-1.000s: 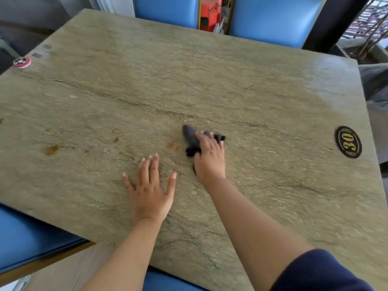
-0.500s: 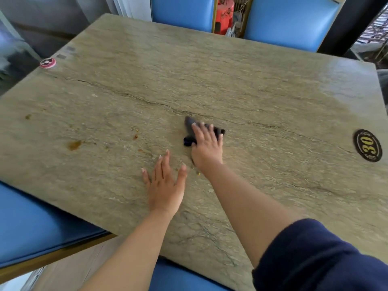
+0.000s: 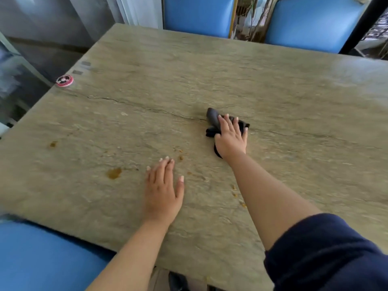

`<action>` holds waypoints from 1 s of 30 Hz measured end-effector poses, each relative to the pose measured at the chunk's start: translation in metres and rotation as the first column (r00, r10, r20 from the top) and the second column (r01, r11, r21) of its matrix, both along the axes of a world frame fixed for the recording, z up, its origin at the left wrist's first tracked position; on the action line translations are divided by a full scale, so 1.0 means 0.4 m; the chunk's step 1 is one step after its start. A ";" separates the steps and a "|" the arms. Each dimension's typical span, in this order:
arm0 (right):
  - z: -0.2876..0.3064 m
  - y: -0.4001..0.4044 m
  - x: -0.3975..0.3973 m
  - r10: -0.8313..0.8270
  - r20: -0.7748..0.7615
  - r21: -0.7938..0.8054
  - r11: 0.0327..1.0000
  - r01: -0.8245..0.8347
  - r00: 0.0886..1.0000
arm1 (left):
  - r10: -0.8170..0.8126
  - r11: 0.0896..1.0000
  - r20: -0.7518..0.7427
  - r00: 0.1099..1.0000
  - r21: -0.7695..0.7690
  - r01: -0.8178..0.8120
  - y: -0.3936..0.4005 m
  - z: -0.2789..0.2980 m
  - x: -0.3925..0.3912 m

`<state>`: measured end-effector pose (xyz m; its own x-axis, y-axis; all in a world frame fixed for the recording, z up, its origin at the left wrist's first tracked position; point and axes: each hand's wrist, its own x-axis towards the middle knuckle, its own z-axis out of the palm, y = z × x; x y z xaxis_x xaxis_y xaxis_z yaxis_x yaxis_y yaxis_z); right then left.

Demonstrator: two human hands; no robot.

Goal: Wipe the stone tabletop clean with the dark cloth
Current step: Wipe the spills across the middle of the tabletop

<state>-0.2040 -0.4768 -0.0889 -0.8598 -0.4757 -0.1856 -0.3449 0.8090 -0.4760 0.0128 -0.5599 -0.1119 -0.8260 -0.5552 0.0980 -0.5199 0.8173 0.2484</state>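
Note:
The greenish stone tabletop (image 3: 273,85) fills most of the view. A crumpled dark cloth (image 3: 212,118) lies near its middle, on a long crack in the stone. My right hand (image 3: 231,136) presses flat on the cloth with straight fingers, covering most of it. Nearer the front edge, my left hand (image 3: 162,190) rests flat on the bare stone with its fingers together. A brown stain (image 3: 114,173) sits left of my left hand, a smaller one (image 3: 53,144) farther left, and crumbs (image 3: 234,187) lie scattered between my arms.
A round red-and-white disc (image 3: 64,80) lies at the table's far left edge. Blue chairs (image 3: 199,15) stand behind the far edge, and a blue seat (image 3: 42,259) is at the near left corner.
My right hand has pushed the cloth away from me, toward the crack, leaving crumbs behind it. My left hand stays flat on the stone. The view has swung to the left.

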 end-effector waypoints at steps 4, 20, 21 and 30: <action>-0.001 -0.105 0.043 0.225 0.020 -0.079 0.972 -0.223 0.974 | 0.028 0.999 -0.057 0.998 0.034 -0.026 0.000 -0.010 -0.004; 0.024 -0.110 0.110 0.085 0.037 -0.188 0.979 -0.077 0.996 | 0.073 0.991 -0.221 0.973 0.127 -0.045 -0.001 -0.009 0.002; 0.020 -0.124 0.135 0.147 0.006 -0.156 0.977 -0.144 0.989 | 0.079 0.990 -0.238 0.968 0.134 -0.048 -0.001 -0.009 0.000; 0.003 -0.099 0.179 0.217 -0.052 -0.113 0.969 -0.222 0.975 | 0.269 0.955 -0.292 0.918 0.203 -0.215 -0.110 0.030 0.057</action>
<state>-0.1325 -0.5165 -0.0878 -0.7374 -0.6699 -0.0861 -0.5277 0.6510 -0.5457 0.0356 -0.6040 -0.1000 -0.6058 -0.7644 0.2204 -0.5701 0.6104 0.5499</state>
